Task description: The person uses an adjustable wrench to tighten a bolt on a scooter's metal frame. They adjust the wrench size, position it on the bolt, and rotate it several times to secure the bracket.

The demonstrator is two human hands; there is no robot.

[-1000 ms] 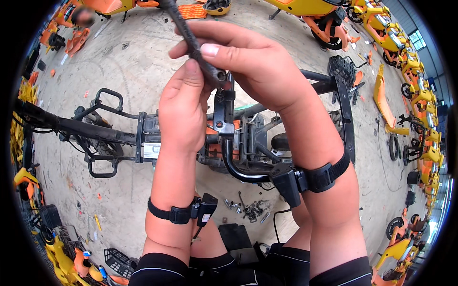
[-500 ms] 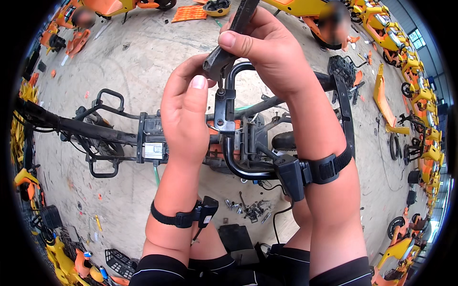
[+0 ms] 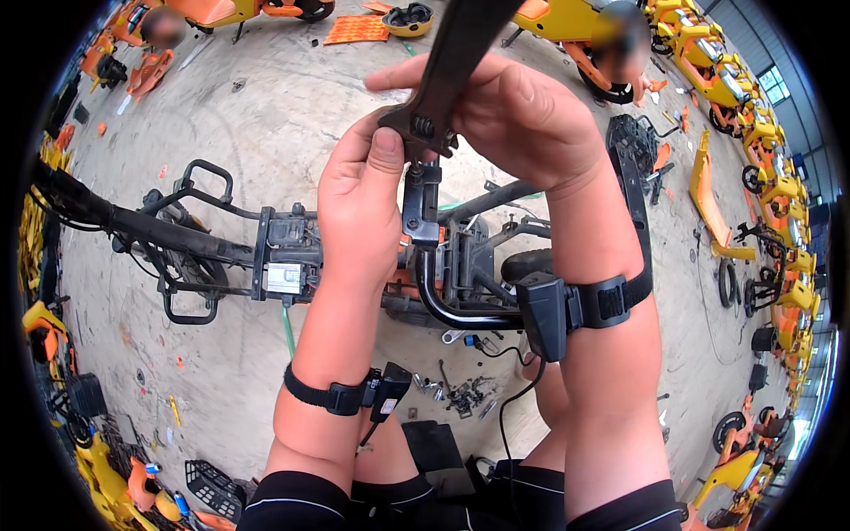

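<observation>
My left hand is closed on the lower end of a long black metal bar, with the thumb pressed against a notched fitting there. My right hand is open beside and behind the bar, thumb raised off it and a finger stretched out to the left; whether it touches the bar is hard to tell. Just under the bar is a black bracket on a bent tube. Below my arms lies a stripped black scooter frame, with a silver box on it.
Loose bolts and sockets lie on the concrete floor below. Yellow scooters line the right side. An orange-yellow panel, a tire and an orange mat are on the floor. A black crate sits at lower left.
The bar has swung rightward and now leans up to the right. My right hand has shifted right, its thumb coming off the bar. My left hand has moved slightly right.
</observation>
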